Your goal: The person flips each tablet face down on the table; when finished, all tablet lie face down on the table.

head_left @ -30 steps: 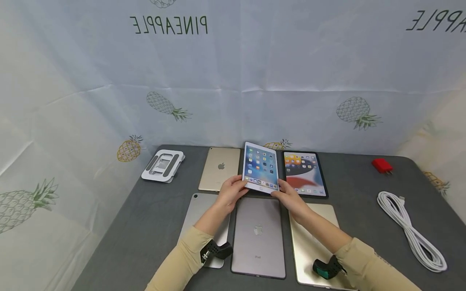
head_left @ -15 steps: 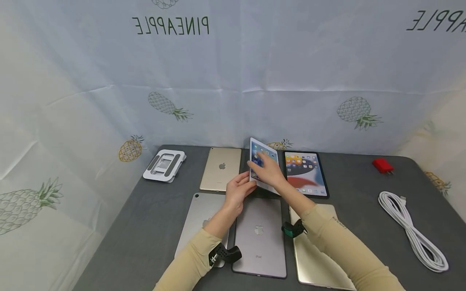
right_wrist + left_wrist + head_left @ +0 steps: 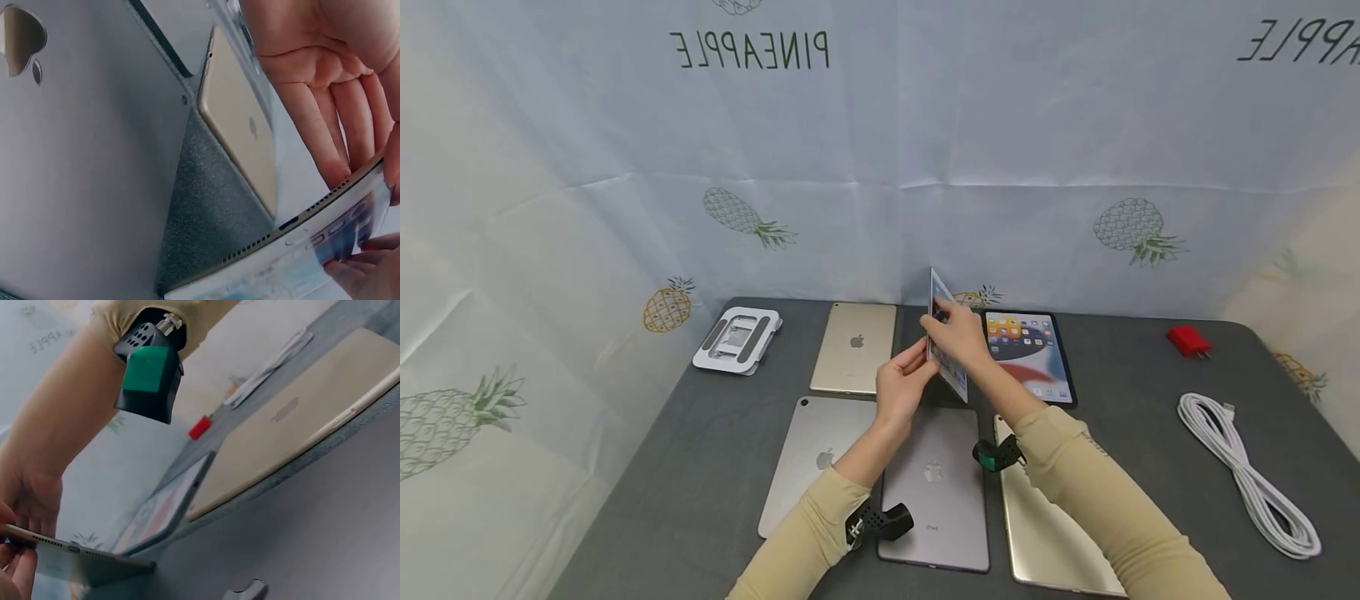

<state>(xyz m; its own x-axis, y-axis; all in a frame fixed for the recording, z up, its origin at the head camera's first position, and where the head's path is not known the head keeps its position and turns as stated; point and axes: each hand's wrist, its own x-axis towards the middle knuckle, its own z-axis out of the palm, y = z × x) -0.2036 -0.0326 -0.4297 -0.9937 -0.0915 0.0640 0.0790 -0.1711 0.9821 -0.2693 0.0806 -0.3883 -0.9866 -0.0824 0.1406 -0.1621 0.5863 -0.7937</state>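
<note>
A white-framed tablet [image 3: 953, 377] is held up on edge above the middle of the table, its lit screen turned to the right. My left hand [image 3: 904, 385] pinches its near left edge, thumb on the front and fingers behind, as the right wrist view shows. On the screen side, my right hand [image 3: 961, 335] has its fingers [image 3: 350, 272] against or very near the display; exact contact is unclear. Beneath the hands lies a grey tablet [image 3: 934, 508], face down. Beside it are a silver tablet [image 3: 808, 450] and a gold tablet [image 3: 1045, 517].
A smaller gold tablet [image 3: 854, 346] lies face down at the back, and a black-framed tablet [image 3: 1028, 354] lies screen up. A white folding stand [image 3: 737, 340] is at the left. At the right are a red charger plug [image 3: 1187, 340] and a coiled white cable [image 3: 1247, 475].
My right hand has left the tablet's lower right corner and moved over its screen. The tablet has turned more steeply onto its edge, and my left hand has shifted right with it.
</note>
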